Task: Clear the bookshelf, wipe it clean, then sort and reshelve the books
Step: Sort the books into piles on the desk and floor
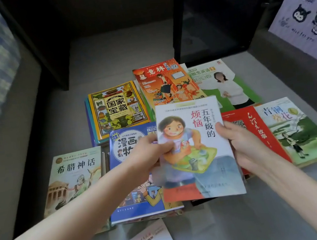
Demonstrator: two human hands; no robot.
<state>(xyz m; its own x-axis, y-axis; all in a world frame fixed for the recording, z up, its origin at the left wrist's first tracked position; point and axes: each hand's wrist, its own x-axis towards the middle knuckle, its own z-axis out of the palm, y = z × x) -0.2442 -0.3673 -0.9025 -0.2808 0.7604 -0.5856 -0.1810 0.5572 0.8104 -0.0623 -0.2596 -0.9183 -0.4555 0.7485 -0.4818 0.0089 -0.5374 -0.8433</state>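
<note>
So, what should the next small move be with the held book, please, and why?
Probably lower the white book onto a pile of its kind, perhaps the red book by the right hand. That hand and the left hand hold it by its edges above the spread-out books, so it is not yet sorted.

Left hand point(150, 158) and right hand point(241, 145) grip one book point(197, 163).

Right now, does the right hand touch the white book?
Touching. The head view shows the right hand gripping the white book at its right edge, thumb on the cover.
</note>
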